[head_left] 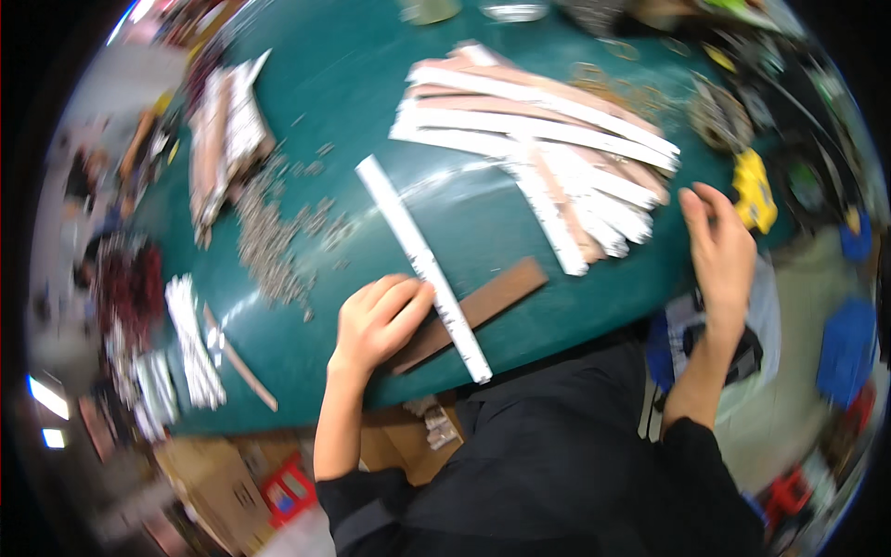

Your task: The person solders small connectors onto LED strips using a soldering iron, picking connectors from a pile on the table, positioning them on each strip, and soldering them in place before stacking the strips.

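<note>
A long white strip (422,260) with dark print lies slantwise across a brown strip (506,292) near the table's front edge. My left hand (380,320) is closed, its fingertips at the white strip's left edge and the hand over the brown strip's near end. Off to the right, my right hand (722,251) is raised by the table edge, thumb and fingers a little apart, nothing visible between them. It is nearest to a yellow tool (754,190), blurred. A fanned pile of white and tan strips (548,121) lies beyond the hands.
Many small grey metal pieces (274,241) are scattered on the green table (348,88). Bundled strips (223,139) lie at the far left, with white strips (193,343) and a thin tan strip (243,364) nearer. Rubber bands (631,93) lie far right. A cardboard box (213,492) stands below.
</note>
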`<state>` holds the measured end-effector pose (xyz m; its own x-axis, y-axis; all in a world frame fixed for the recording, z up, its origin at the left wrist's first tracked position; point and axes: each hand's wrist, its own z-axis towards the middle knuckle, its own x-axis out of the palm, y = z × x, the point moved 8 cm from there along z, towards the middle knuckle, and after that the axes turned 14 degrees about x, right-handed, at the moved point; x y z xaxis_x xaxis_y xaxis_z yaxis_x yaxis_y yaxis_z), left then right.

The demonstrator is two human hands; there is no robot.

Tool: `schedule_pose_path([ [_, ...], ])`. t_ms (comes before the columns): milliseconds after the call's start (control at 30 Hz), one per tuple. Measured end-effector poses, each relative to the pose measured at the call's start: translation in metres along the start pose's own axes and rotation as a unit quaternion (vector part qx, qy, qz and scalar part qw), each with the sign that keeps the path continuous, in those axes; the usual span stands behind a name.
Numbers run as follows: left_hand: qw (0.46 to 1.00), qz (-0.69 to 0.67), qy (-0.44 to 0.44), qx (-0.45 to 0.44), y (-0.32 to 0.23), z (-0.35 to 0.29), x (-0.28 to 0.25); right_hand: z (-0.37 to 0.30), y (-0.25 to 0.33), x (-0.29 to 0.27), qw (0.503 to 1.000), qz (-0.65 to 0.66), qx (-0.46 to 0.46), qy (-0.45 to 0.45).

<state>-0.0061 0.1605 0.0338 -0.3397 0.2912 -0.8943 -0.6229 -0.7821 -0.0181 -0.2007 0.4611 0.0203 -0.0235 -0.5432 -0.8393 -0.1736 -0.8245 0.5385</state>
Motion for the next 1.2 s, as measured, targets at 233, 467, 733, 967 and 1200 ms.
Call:
schedule_pose_path([
  [233,0.963,-0.09,-0.14,-0.211,0.019,-0.024,-0.02,0.021,0.002,0.01,0.998,-0.037,-0.014,0.048],
  [467,0.957,-0.116,-0.136,-0.23,0.019,-0.02,-0.023,0.034,-0.039,-0.038,0.995,0.016,0.023,-0.095],
  [733,0.998,-0.029,-0.056,-0.004,-0.023,0.018,0.003,0.039,-0.078,-0.039,0.977,-0.126,0.116,-0.126],
  [967,0.984,-0.107,-0.1,-0.098,-0.015,0.007,0.0,0.056,-0.123,-0.032,0.986,0.05,0.158,-0.028],
  [1200,0.645,-0.56,-0.281,-0.437,0.021,-0.04,0.02,0.072,-0.15,-0.029,0.87,0.477,0.106,0.065],
])
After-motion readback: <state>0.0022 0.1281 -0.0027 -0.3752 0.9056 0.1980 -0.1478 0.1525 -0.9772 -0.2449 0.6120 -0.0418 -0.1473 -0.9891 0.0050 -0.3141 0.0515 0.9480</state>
